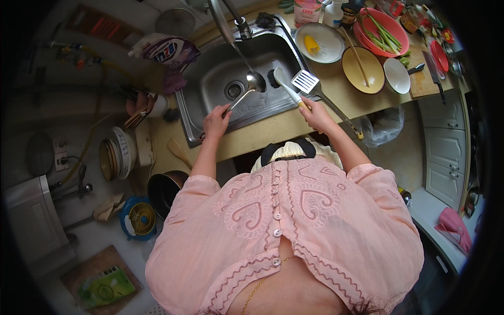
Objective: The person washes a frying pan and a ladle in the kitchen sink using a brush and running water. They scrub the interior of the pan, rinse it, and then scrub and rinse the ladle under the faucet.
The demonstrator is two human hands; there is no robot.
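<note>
Over the steel sink (207, 68), my left hand (216, 123) is closed around the handle of a metal ladle (256, 82). A thin stream of water from the faucet (221, 23) runs down to the ladle's bowl. My right hand (316, 115) grips the pale handle of a dish brush (286, 85), whose dark bristles are just right of the ladle, apart from it. Beyond the brush, a slotted turner (305, 81) rests at the sink's right rim, its long handle passing beside my right wrist.
To the right stand a white plate (332, 52) with a yellow piece, a yellow bowl (353, 71) with a stick across it, a white bowl (397, 75), and a pink basin (391, 26) of green stalks. A knife (433, 73) lies on the cutting board (422, 84). A detergent bag (165, 50) stands left.
</note>
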